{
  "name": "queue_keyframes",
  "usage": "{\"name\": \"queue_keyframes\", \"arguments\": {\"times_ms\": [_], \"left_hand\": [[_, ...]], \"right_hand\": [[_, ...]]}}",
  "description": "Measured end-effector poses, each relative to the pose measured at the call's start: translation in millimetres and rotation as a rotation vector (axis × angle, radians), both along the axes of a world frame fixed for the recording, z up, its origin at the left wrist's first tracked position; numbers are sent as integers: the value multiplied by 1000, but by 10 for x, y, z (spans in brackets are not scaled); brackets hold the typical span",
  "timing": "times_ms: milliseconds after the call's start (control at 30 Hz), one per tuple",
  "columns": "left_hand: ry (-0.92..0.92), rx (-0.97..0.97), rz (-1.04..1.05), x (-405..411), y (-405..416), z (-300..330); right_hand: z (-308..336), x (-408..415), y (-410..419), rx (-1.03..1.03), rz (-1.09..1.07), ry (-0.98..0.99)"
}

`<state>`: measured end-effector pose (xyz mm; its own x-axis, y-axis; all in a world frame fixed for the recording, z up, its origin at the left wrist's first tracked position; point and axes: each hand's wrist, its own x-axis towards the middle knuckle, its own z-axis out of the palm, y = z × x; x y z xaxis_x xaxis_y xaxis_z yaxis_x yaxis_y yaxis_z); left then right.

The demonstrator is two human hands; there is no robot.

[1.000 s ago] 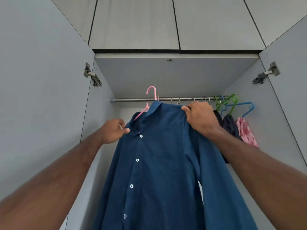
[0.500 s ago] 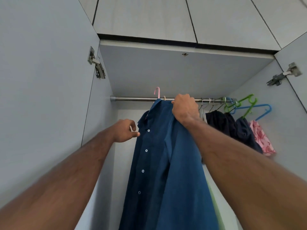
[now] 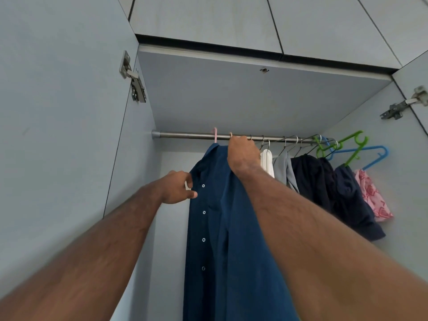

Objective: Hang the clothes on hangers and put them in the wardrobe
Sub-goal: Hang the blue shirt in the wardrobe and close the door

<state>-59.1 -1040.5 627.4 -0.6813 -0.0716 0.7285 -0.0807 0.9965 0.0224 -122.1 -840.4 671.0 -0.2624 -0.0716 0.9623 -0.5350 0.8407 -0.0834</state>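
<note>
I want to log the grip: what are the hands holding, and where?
Both hold the blue shirt: right hand at its shoulder by the rail, left hand at the front edge.

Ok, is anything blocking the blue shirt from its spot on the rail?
Nothing visible. The blue shirt already hangs by its pink hanger on the rail, left of the other clothes.
</note>
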Motion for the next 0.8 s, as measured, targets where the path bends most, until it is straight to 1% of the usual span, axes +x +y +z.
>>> {"name": "queue_keyframes", "arguments": {"times_ms": [133, 233, 300, 400, 433, 500, 600, 800], "left_hand": [[-31, -17, 15, -23, 8, -75], [-34, -4, 4, -3, -1, -127], [-29, 0, 4, 19, -37, -171], [-22, 7, 1, 56, -60, -255], [-20, -2, -6, 68, -49, -287], [-14, -23, -32, 92, -2, -348], [-29, -2, -78, 156, 82, -447], [-69, 59, -146, 220, 227, -744]], "right_hand": [[-37, 62, -109, 64, -51, 11], [-124, 94, -254, 78, -27, -7], [-229, 72, -368, 44, 66, -62], [-447, 24, -476, -80, 290, -153], [-544, 21, -489, -96, 329, -166], [-749, 0, -517, -70, 353, -159], [-1097, -32, -533, 4, 348, -191], [-1732, -86, -429, 123, 418, -401]]}}
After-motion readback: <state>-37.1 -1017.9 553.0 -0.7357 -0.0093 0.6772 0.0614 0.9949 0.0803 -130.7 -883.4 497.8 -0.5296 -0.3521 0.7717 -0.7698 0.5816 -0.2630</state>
